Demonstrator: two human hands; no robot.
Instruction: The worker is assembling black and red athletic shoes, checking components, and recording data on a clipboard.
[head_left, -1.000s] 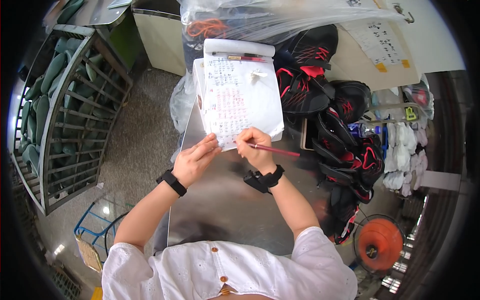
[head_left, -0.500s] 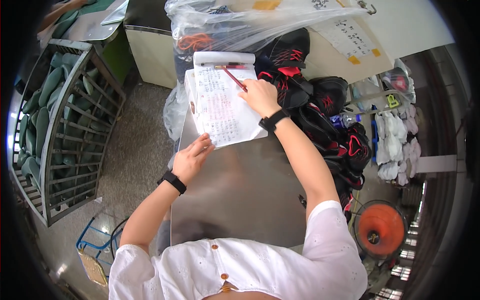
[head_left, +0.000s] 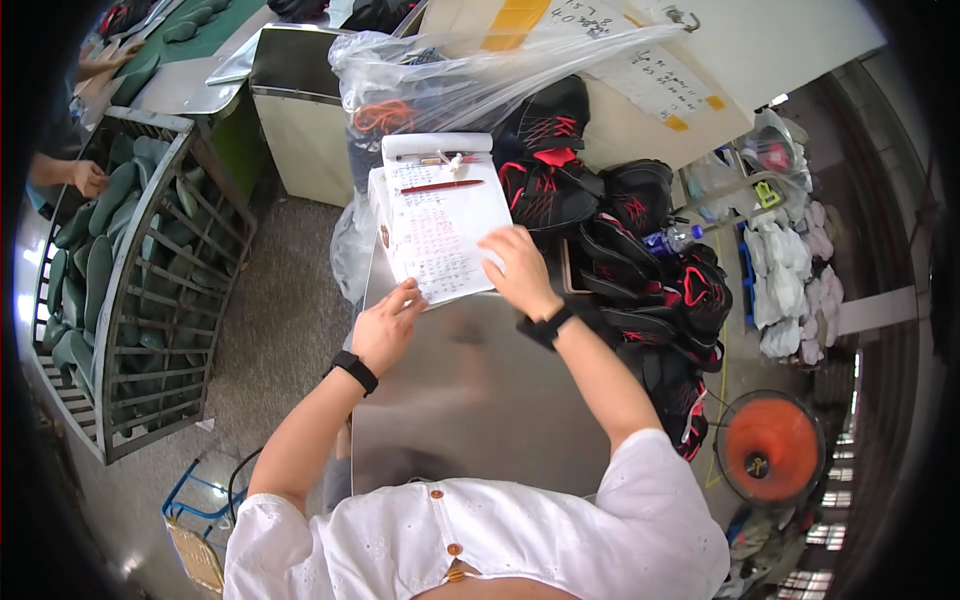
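A notepad (head_left: pixel 475 225) with handwritten pages, its top sheets folded back, lies on the far part of the metal table. Across its upper page rests a red pen (head_left: pixel 442 187), with a small white object (head_left: pixel 455 163) just above it that I cannot make out. My left hand (head_left: pixel 388 325) touches the pad's lower left corner, fingers stretched out. At the pad's right edge is my right hand (head_left: pixel 518 268), slightly blurred, its fingers extended and holding nothing.
Black shoes with red laces (head_left: pixel 630 255) pile along the table's right side. Clear plastic sheeting (head_left: pixel 375 70) hangs behind the pad. A metal cage (head_left: pixel 150 290) of green shoe forms stands left, with another person's hand (head_left: pixel 88 178) over it. An orange fan (head_left: pixel 768 450) is at right.
My right hand has let go of the red pen, which now lies on the page, and moved down the pad's right side. Another person's hand has appeared over the cage.
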